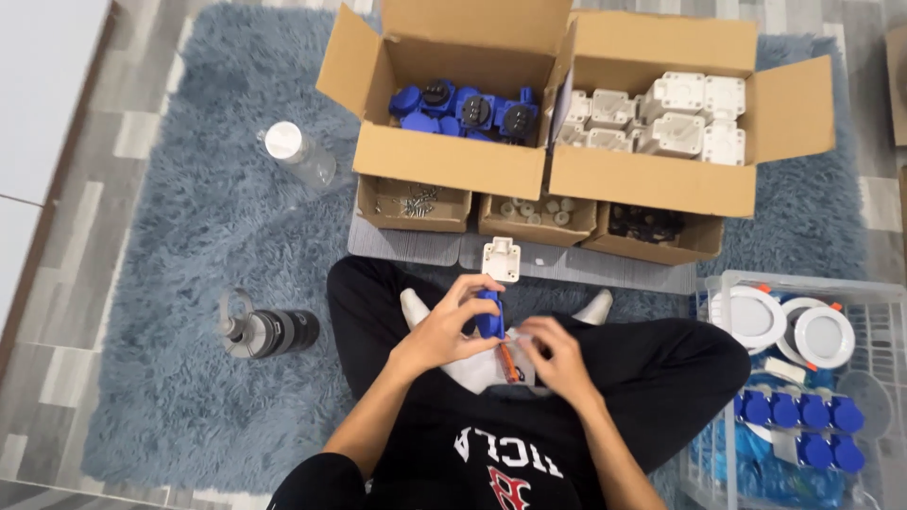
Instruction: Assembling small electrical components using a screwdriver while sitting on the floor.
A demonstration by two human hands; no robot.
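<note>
Fingers [470, 286] of the left hand [442, 331] pinch a blue socket part [488, 315] — small, glossy.

From where I stand, the left hand [442, 326] covers most of the blue part [488, 316] it grips, so its shape below the fingers can't be told. The right hand [557, 357] hides whatever its fingertips pinch; only a bit of an orange-handled tool [509, 363] shows between the 2 hands. The clear crate [723, 378] at right is cut off by the picture's edge and bottom. The contents of the 3 small trays are too tiny to name: pale rounds [537, 210], dark bits [645, 224], metal bits [413, 199]. The person's arms run out of the bottom edge.
</note>
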